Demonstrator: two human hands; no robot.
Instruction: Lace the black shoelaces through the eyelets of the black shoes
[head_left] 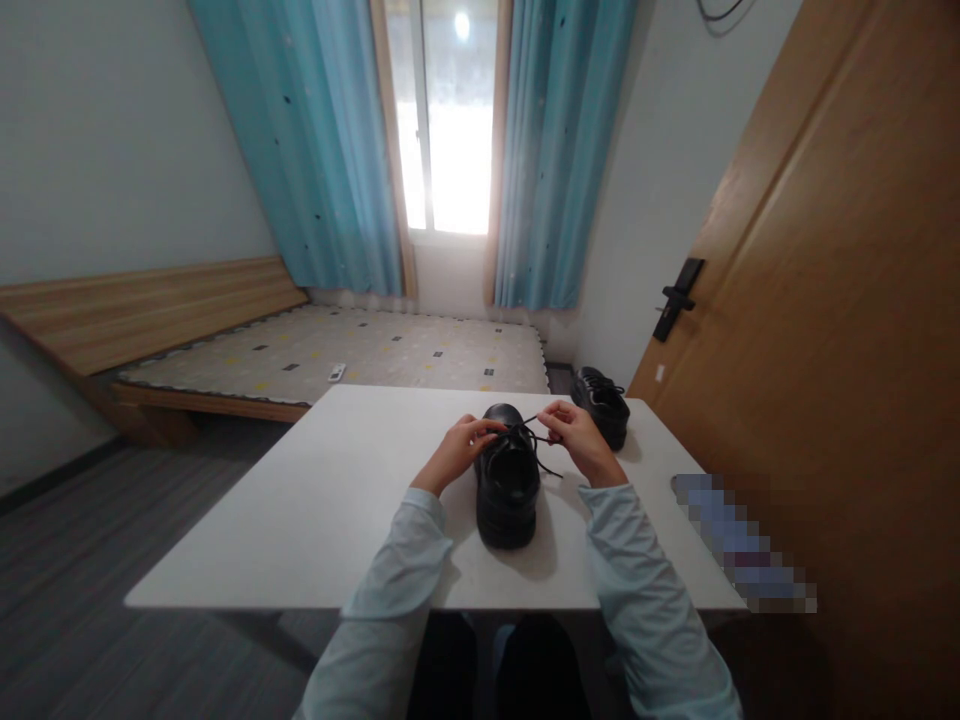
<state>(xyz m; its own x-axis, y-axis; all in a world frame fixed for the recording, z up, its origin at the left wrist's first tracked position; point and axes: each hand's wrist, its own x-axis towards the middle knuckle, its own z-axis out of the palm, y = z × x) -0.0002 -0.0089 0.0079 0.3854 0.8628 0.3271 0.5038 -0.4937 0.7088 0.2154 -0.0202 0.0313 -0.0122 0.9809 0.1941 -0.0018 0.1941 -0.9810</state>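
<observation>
Over the black shoe point(508, 487) in the middle of the white table point(315, 500), both hands are at work on the lace point(541, 452). The left hand point(454, 452) curls against the shoe's left side near the tongue, its fingers drawn together as if pinching a lace end, though the pinch itself is too small to make out for sure. The right hand point(581, 440) sits just to the right of the shoe, fingers closed on a strand that runs taut from the eyelets up to its fingertips; a loose tail of lace droops onto the table right of the shoe. The hands hold to either side, likely so the lace pulls evenly across the opening. The shoe stands upright on its sole with its heel toward the person and its toe pointing away, which puts the lacing within easy reach of both hands. Beyond the shoe and to its right, near the table's far corner, lies a second black shoe point(602, 403), apart from both hands. Farther past the shoe are a low bed point(337, 350) and a window point(446, 120) with blue curtains point(555, 150); right of the shoe stands a wooden door point(825, 300).
</observation>
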